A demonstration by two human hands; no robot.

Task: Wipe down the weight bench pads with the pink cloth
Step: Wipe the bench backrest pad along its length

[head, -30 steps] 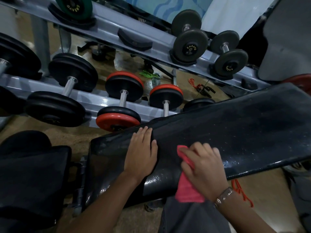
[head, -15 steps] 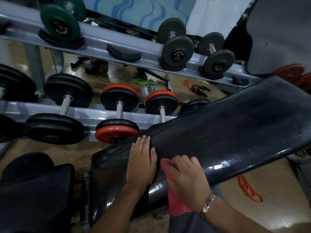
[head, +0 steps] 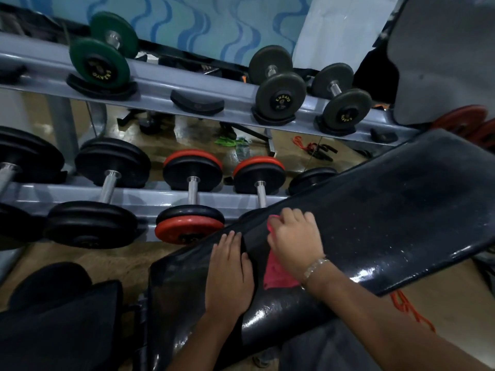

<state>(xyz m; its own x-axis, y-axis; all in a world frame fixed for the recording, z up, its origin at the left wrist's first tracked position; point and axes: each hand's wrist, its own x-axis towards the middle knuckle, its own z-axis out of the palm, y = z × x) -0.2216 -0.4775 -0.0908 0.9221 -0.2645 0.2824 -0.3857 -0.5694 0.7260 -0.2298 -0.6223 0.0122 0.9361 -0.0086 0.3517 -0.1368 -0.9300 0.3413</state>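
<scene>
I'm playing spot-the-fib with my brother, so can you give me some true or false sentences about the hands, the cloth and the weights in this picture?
1. The right hand holds the pink cloth against the bench pad. True.
2. The left hand is lifting a dumbbell. False: it rests flat on the pad, beside the cloth.
3. A green dumbbell sits on the top rail of the rack. True.
4. The cloth is spread out over the whole pad. False: it is bunched under the right hand, near the pad's lower end.
5. A bracelet is on the right wrist. True.
</scene>
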